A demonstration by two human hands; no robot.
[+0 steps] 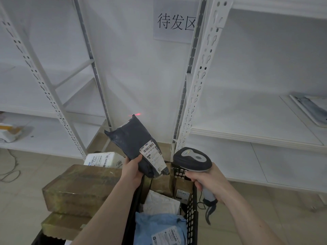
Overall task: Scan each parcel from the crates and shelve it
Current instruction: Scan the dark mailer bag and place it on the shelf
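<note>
My left hand [133,171] grips a dark grey poly-bag parcel [131,140] by its lower edge and holds it tilted above the crate. Its white barcode label [153,155] faces up and right. My right hand [206,180] is closed on the handle of a grey and white barcode scanner [192,159], just right of the parcel. The scanner's red light spot [137,114] falls on the wall above the parcel, not on the label. Below my hands stands a black plastic crate [192,206] with a blue bag parcel [159,227], a white bag and brown boxes in it.
White metal shelving stands on both sides: the left shelf [44,137] carries a taped parcel [9,132] at its far left, the right shelf [247,128] a flat white package [311,110]. Large brown cartons [79,186] are stacked left of the crate. A paper sign [175,22] hangs on the wall.
</note>
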